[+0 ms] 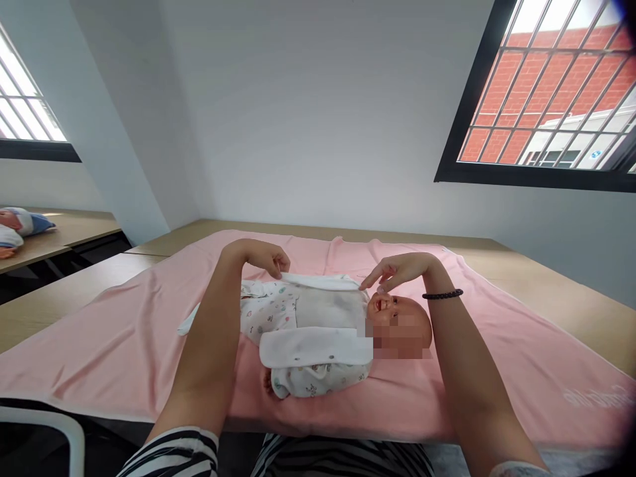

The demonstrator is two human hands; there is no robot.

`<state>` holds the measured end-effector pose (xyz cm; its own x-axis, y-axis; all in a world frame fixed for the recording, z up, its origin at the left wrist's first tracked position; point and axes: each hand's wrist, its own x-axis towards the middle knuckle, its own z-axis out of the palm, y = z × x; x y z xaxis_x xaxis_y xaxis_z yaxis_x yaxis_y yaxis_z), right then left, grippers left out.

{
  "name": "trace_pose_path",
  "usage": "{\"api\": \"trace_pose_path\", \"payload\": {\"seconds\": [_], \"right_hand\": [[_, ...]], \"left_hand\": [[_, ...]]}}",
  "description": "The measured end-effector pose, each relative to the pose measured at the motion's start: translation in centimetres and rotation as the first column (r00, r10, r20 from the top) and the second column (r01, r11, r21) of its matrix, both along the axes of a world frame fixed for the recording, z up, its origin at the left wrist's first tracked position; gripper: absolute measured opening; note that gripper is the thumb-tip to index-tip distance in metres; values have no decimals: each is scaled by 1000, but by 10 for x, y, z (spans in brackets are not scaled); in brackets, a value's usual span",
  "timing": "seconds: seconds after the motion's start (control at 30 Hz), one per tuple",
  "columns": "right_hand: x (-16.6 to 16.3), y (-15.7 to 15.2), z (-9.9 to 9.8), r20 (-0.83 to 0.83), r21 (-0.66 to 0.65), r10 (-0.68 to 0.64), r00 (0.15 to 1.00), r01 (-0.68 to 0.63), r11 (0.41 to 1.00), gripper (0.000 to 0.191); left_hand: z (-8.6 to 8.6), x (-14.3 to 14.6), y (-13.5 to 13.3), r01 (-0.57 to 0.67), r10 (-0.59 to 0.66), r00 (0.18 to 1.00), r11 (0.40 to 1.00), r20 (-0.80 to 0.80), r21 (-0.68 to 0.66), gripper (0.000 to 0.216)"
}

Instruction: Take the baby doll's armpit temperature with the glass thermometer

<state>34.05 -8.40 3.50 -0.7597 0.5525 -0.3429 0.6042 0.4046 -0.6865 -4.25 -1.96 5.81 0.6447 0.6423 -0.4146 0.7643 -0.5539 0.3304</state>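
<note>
A baby doll [415,311] lies on its back across a pink blanket [318,421], head to the right. It wears a white printed baby garment [271,308], whose front is opened out over a plain white middle. The near front flap [315,348], with snaps, is folded down towards me. My left hand [265,257] is closed in a pinch on the lower end of the far flap [320,283]. At that flap's collar end, beside the doll's chin, the bent fingers of my right hand [400,270] grip the edge. The flap runs straight between both hands.
The blanket covers a light wooden table [501,258] set against a white wall. Another doll [22,225] lies on a table at the far left. A white chair frame [50,421] stands at the lower left. Barred windows [541,93] are in the wall.
</note>
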Motion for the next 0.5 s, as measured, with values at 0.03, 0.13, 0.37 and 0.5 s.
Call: {"api": "trace_pose_path", "payload": {"seconds": [0.03,0.13,0.37,0.5], "right_hand": [[-3,-4,2,28,-17,16,999,-15,1000,51],[-9,-15,10,84,1,51,995,-52,999,47],[-39,-52,28,132,234,81,988,-110,966,46],[-79,-88,0,231,339,80,970,-158,927,50]], "left_hand": [[0,1,-2,-1,0,999,1000,-34,-27,19],[1,11,-10,-46,42,992,998,-118,-34,26],[10,41,-47,-35,55,983,993,-173,115,33],[-15,73,-99,161,-127,977,967,-174,198,22]]}}
